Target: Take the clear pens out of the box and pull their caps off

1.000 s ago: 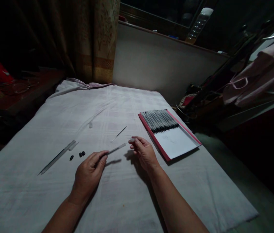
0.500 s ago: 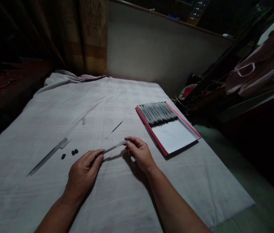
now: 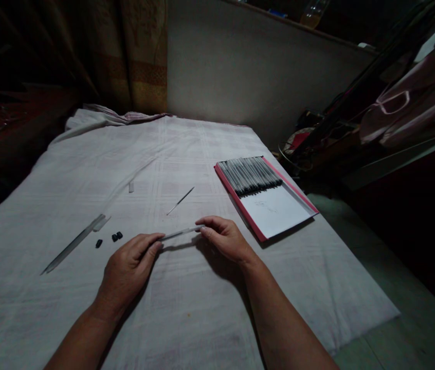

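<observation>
A slim clear pen (image 3: pixel 182 234) with a dark core spans the gap between my hands, just above the cloth. Its left end is pinched by my left hand (image 3: pixel 131 262), fingers closed. The thumb and fingers of my right hand (image 3: pixel 225 237) close on the other end. Beyond the pen lies a loose ink refill (image 3: pixel 180 201). Left of my left hand are small black plugs (image 3: pixel 114 237) and, farther out, some long clear-and-dark pen parts (image 3: pixel 73 244). A small clear cap (image 3: pixel 131 187) rests farther back.
A red-edged box (image 3: pixel 240 205) at the right holds a row of black-tipped clear pens (image 3: pixel 250 176) above a white panel. Everything lies on a pale checked cloth (image 3: pixel 186 318). Behind it are a wall (image 3: pixel 217 67) and a curtain (image 3: pixel 146 67); pink fabric (image 3: pixel 414 97) hangs at right.
My right fingers have closed more fully around the right end of the pen. Both hands hold almost the same place, and the view has shifted slightly.
</observation>
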A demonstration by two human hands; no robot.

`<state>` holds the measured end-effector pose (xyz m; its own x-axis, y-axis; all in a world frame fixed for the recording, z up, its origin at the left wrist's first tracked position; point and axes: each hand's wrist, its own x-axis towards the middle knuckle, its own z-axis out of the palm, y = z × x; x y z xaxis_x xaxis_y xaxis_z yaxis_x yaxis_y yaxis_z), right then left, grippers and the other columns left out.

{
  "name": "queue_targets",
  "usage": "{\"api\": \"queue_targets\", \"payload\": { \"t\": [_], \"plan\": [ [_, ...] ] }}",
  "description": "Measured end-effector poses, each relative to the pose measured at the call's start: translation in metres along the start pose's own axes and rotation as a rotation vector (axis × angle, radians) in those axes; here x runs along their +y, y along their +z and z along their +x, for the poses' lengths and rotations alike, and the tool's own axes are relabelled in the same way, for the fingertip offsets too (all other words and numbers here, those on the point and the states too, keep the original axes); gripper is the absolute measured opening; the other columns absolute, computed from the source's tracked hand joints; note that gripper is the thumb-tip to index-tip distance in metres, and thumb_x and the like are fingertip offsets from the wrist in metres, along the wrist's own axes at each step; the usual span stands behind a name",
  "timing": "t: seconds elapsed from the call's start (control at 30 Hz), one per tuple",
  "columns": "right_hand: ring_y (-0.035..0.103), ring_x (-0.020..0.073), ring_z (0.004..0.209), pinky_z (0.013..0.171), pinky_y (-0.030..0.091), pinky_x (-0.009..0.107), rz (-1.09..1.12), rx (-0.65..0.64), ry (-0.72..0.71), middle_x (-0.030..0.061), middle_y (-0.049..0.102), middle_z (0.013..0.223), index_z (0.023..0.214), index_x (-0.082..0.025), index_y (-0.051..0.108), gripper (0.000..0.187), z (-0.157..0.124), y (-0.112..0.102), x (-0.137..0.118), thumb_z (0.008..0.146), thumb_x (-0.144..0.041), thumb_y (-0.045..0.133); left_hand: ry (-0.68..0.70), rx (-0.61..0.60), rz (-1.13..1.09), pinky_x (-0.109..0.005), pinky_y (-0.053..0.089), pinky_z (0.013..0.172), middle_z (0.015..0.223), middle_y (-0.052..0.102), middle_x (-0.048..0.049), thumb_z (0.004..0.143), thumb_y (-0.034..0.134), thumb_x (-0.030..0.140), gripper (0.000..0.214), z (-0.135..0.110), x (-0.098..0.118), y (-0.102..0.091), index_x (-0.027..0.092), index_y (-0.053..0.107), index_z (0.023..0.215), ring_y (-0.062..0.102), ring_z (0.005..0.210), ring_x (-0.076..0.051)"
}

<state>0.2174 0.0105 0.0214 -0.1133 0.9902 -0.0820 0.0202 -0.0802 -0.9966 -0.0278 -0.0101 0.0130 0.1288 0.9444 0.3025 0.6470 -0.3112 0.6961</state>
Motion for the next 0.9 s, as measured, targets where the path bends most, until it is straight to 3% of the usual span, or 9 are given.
{"api": "queue_targets", "payload": {
  "t": [0.4, 0.6, 0.7, 0.8, 0.9],
  "plan": [
    [0.06, 0.011, 0.063, 0.06, 0.046, 0.023, 0.031, -0.008, 0.032, 0.0007, 0.073, 0.073, 0.086, -0.019, 0.078, 0.015, 0.001, 0.0, 0.001, 0.077, -0.031, 0.074, -0.064, -0.09, 0.001, -0.034, 0.058, 0.079, 0.092, 0.08, -0.0047, 0.088, 0.052, 0.057, 0.041, 0.002, -0.002, -0.006, 0.028, 0.08, 0.096, 0.074, 0.083, -0.024],
    [0.055, 0.0092, 0.055, 0.049, 0.04, 0.02, 0.079, -0.017, 0.097, 0.0, 0.071, 0.07, 0.084, -0.018, 0.075, 0.019, -0.001, 0.003, -0.005, 0.074, -0.035, 0.077, -0.087, -0.128, -0.034, -0.036, 0.058, 0.084, 0.093, 0.081, -0.0051, 0.086, 0.055, 0.059, 0.04, 0.001, -0.003, -0.008, 0.028, 0.079, 0.095, 0.075, 0.085, -0.025],
    [0.053, 0.0086, 0.052, 0.046, 0.039, 0.02, 0.125, 0.095, 0.07, 0.0005, 0.072, 0.071, 0.082, -0.019, 0.075, 0.023, 0.001, 0.001, -0.007, 0.07, -0.038, 0.081, -0.214, -0.112, -0.159, -0.037, 0.058, 0.077, 0.089, 0.08, -0.0064, 0.082, 0.058, 0.063, 0.043, 0.001, -0.001, -0.007, 0.026, 0.075, 0.095, 0.075, 0.081, -0.025],
    [0.056, 0.0098, 0.054, 0.046, 0.04, 0.02, 0.186, 0.237, 0.045, 0.002, 0.074, 0.073, 0.082, -0.02, 0.075, 0.028, 0.005, 0.0, -0.007, 0.065, -0.039, 0.084, -0.415, -0.072, -0.447, -0.037, 0.058, 0.069, 0.083, 0.078, -0.0066, 0.078, 0.063, 0.071, 0.052, 0.002, 0.007, -0.007, 0.022, 0.065, 0.096, 0.073, 0.071, -0.023],
    [0.059, 0.0106, 0.056, 0.046, 0.041, 0.02, 0.218, 0.222, 0.066, 0.0033, 0.075, 0.076, 0.083, -0.019, 0.075, 0.029, 0.005, 0.004, -0.006, 0.064, -0.038, 0.085, -0.526, -0.04, -0.696, -0.039, 0.059, 0.072, 0.091, 0.079, -0.0084, 0.072, 0.069, 0.074, 0.061, 0.004, 0.018, -0.007, 0.021, 0.057, 0.098, 0.072, 0.071, -0.022]
  ]
}}
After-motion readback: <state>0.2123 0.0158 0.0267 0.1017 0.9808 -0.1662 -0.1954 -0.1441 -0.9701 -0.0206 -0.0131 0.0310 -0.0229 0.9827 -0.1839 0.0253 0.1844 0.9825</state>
